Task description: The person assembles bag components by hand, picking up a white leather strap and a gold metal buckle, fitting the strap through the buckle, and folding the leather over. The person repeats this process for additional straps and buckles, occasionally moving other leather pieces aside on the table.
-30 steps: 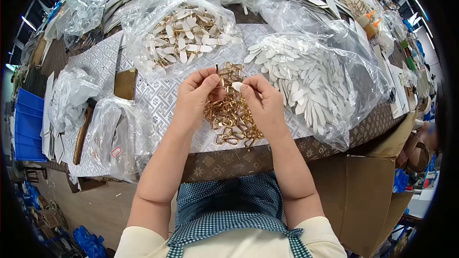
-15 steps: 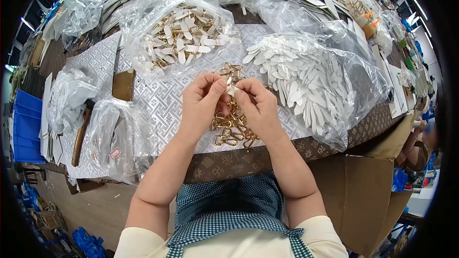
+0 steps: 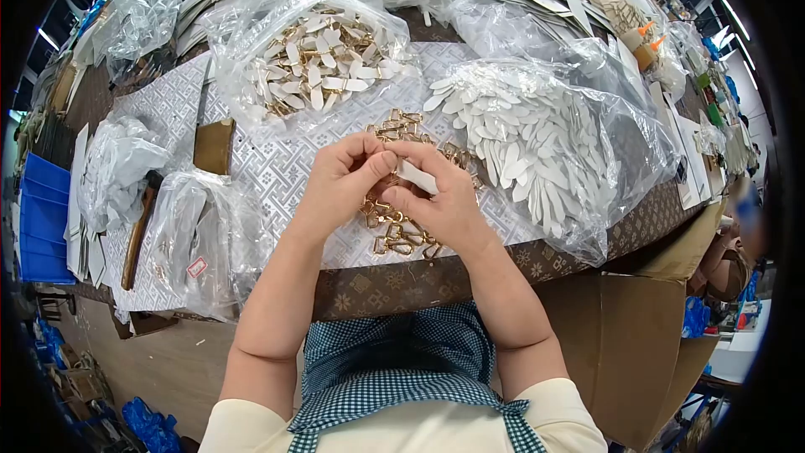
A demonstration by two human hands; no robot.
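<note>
Both hands meet above a pile of gold metal clasps near the table's front edge. My right hand is closed on a white strip, which lies across its fingers. The fingertips of my left hand pinch at the strip's left end; any metal part there is hidden by the fingers. Behind the hands, an open plastic bag holds white strips joined to gold clasps. Loose white strips spill from another clear bag on the right.
A hammer lies left beside crumpled plastic bags. A brown block sits farther back. The blue bin stands far left, a cardboard box below the table's right edge. At the far right, another person's arm shows.
The white strip now shows lengthwise between my hands, where only a small part was visible before. My left hand has shifted slightly left, and my right fingers have curled over toward it.
</note>
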